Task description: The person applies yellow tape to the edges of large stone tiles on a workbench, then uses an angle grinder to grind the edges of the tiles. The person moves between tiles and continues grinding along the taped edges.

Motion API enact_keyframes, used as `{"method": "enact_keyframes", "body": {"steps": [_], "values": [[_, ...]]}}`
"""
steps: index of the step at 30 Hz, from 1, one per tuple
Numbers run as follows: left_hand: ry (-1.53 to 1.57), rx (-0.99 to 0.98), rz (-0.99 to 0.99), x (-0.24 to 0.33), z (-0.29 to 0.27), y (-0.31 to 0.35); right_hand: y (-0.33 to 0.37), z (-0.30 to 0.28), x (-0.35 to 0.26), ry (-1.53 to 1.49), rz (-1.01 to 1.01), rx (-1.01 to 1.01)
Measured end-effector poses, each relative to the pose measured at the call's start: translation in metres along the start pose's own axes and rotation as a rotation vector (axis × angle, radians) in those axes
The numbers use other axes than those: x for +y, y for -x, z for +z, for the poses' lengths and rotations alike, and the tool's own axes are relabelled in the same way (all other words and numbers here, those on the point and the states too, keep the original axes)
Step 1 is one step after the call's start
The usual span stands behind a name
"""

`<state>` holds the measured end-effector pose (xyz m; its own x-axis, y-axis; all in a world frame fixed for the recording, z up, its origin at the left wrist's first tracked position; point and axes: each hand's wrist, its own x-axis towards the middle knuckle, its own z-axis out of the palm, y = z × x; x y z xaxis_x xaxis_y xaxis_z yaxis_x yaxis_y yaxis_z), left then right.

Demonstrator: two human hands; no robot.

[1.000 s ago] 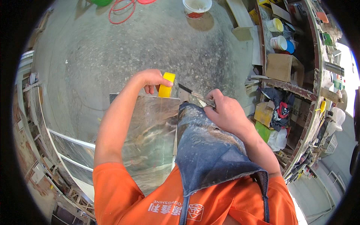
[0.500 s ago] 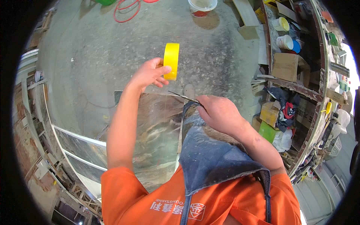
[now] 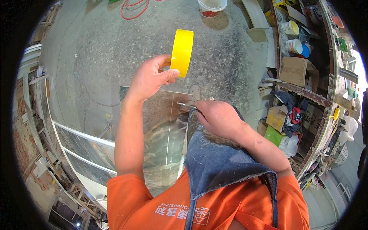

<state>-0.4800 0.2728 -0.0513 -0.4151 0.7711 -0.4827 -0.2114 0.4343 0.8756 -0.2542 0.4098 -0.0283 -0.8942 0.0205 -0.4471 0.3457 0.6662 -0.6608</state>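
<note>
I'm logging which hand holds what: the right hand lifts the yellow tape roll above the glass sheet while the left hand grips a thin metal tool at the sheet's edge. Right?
Not quite: the hands are swapped. In the head view the left hand lifts the yellow tape roll above the glass sheet, while the right hand grips the thin metal tool at its edge.

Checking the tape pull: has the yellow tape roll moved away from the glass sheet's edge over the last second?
Yes. The yellow tape roll, held in the left hand, has moved up and away from the glass sheet, farther from the right hand at the sheet's edge.

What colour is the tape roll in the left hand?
Bright yellow. The tape roll is pinched by the left hand, shown clearly in the head view.
</note>
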Motion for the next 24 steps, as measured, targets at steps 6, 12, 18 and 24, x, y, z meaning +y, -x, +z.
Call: {"method": "enact_keyframes", "body": {"steps": [6, 12, 18, 24], "values": [[-0.094, 0.001, 0.009, 0.017, 0.009, 0.004, 0.0, 0.001, -0.005, 0.012, 0.006, 0.031], [-0.1, -0.022, 0.047, 0.012, 0.009, 0.0, -0.001, 0.004, -0.003, 0.082, -0.048, 0.133], [-0.002, -0.026, -0.019, -0.001, -0.003, -0.008, -0.004, 0.007, 0.0, 0.132, -0.065, 0.164], [0.067, -0.033, -0.025, -0.012, -0.012, -0.015, -0.01, 0.014, 0.004, 0.107, -0.102, 0.204]]}}
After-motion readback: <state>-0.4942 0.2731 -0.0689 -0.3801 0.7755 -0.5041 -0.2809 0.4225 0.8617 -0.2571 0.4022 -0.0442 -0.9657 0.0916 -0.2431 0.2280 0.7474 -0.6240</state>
